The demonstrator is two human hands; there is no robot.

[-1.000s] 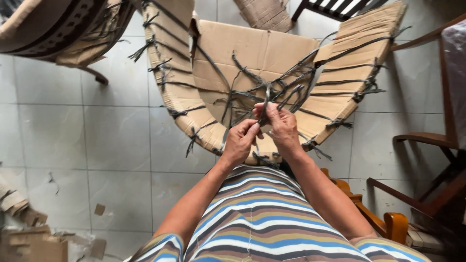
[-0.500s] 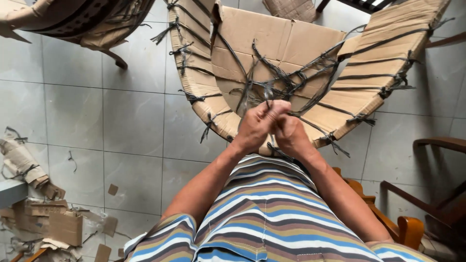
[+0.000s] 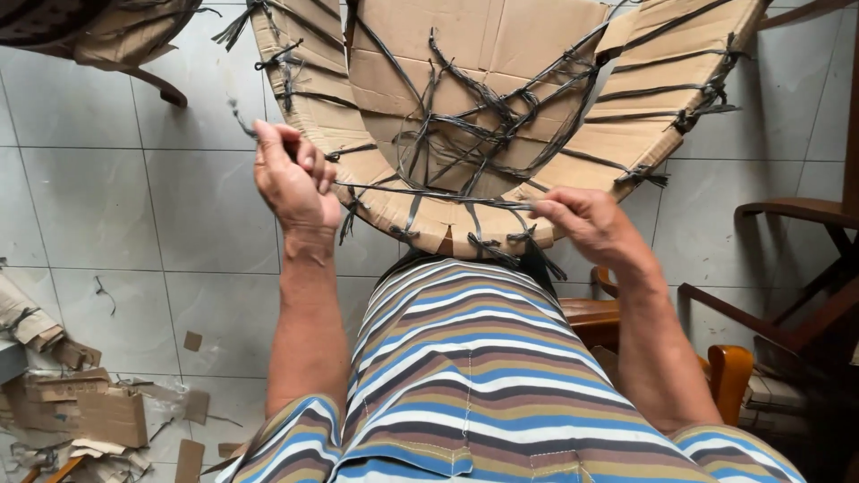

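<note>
Hands apart: left hand [image 3: 291, 179] and right hand [image 3: 586, 224] each pinch 1 end of dark strap [image 3: 429, 194], taut across cardboard-wrapped chair [image 3: 483, 54] (over its front edge). Cardboard scraps [image 3: 80, 411] on tiled floor [image 3: 134, 233].

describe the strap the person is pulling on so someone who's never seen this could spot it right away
Start at the big curved cardboard-wrapped piece at the top of the view. Along its near edge, one thin dark strap runs almost level between the left hand and the right hand. Unlike the other straps knotted across the cardboard, it is stretched straight, both ends pinched in fingers.
</note>
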